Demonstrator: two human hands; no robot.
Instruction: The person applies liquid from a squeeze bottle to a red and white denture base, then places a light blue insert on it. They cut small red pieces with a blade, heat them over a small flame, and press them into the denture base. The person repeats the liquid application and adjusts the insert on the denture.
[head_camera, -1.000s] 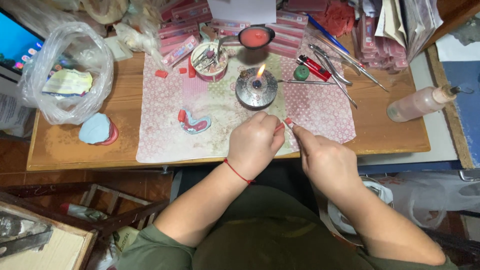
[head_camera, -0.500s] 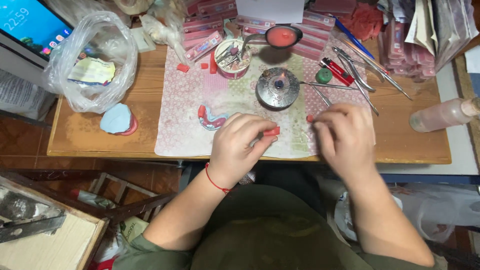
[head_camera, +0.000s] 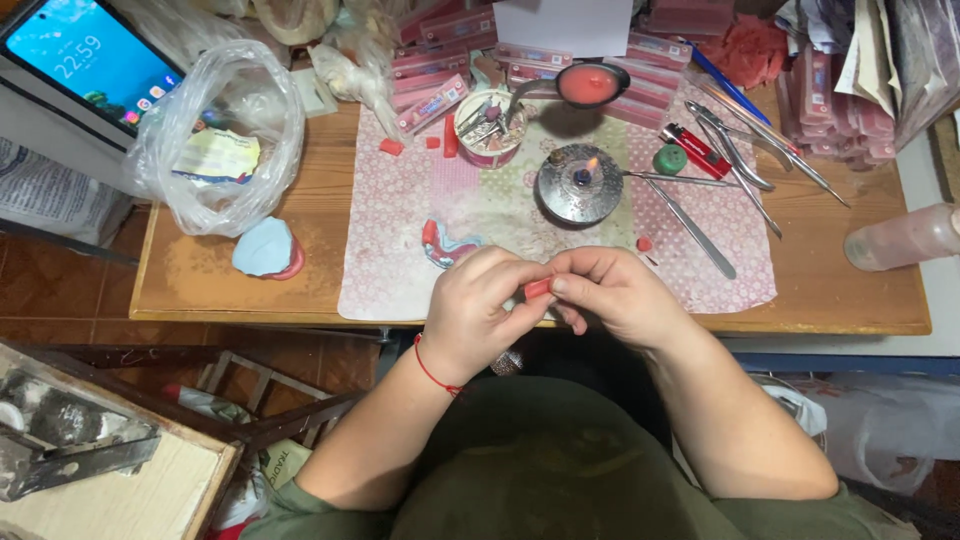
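My left hand (head_camera: 478, 310) and my right hand (head_camera: 612, 292) meet over the near edge of the patterned cloth (head_camera: 390, 250), and both pinch one small piece of red wax (head_camera: 538, 289) between their fingertips. A red thread circles my left wrist. Just beyond my left hand lies a dental model with red wax (head_camera: 446, 243) on the cloth. A small round metal burner (head_camera: 580, 184) with a lit flame stands behind my hands.
Metal hand instruments (head_camera: 700, 232) lie right of the burner beside a red lighter (head_camera: 697, 150). A ladle of red wax (head_camera: 590, 84), a tool cup (head_camera: 490, 125), a plastic bag (head_camera: 215, 140), a tablet (head_camera: 90, 62), a blue lump (head_camera: 264, 247) and a bottle (head_camera: 905, 236) stand on the wooden table (head_camera: 240, 290).
My hands, earlier apart with a thin tool between them, have come together on the red wax piece. The head view has shifted right and slightly down.
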